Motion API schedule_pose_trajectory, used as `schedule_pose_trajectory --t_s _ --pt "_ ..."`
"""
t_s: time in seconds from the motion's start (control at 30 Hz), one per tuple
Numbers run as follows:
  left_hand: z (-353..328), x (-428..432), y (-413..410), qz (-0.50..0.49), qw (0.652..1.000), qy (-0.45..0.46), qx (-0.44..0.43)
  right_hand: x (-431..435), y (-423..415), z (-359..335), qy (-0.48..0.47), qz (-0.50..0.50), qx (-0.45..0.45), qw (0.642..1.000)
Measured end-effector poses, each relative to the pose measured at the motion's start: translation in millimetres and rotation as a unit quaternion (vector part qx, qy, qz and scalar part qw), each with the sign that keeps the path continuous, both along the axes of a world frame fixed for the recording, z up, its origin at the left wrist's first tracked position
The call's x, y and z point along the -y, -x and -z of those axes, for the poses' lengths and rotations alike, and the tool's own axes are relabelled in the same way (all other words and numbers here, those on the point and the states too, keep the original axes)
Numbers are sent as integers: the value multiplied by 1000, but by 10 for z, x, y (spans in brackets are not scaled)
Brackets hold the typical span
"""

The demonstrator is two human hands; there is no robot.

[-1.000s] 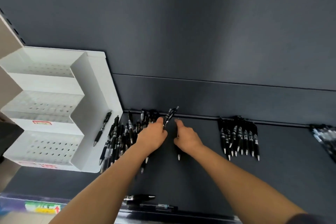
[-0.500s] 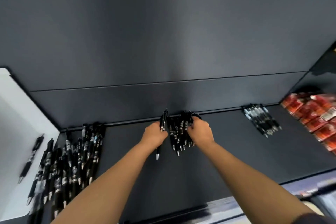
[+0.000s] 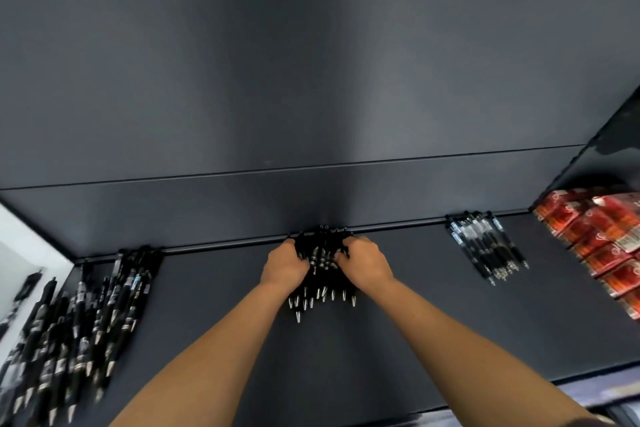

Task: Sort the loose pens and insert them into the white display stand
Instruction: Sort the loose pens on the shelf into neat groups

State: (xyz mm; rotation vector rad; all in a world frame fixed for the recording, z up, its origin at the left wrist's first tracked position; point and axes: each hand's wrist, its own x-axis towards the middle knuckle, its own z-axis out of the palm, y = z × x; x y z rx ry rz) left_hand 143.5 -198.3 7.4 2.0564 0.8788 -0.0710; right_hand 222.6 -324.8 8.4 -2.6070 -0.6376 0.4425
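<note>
A bunch of black pens (image 3: 322,269) lies on the dark shelf (image 3: 415,329) against the back rail, tips toward me. My left hand (image 3: 284,265) grips the bunch from its left side and my right hand (image 3: 363,262) grips it from the right, fingers curled over the pen barrels. A larger loose pile of black pens (image 3: 79,329) lies at the left. Only a corner of the white display stand (image 3: 20,253) shows at the left edge, with a pen lying on it.
A third group of black and clear pens (image 3: 488,246) lies at the right along the rail. Red packets (image 3: 602,243) are stacked at the far right. The dark back wall (image 3: 311,80) rises behind the shelf.
The view swung right from the stand. My left hand brought a pen over to the middle bunch, and now both hands close round that bunch.
</note>
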Motion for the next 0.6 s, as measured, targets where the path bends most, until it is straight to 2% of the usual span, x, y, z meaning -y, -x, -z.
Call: schedule_pose_trajectory --t_s 0.2,0.43,0.6 --pt "72 104 23 29 992 -119 -40 87 -127 71 6 -39 -8 999" --pt "82 163 71 22 993 -112 -29 153 -167 133 52 -152 -3 987" --pt "92 212 180 16 994 -109 -15 178 -152 106 42 -163 13 986"
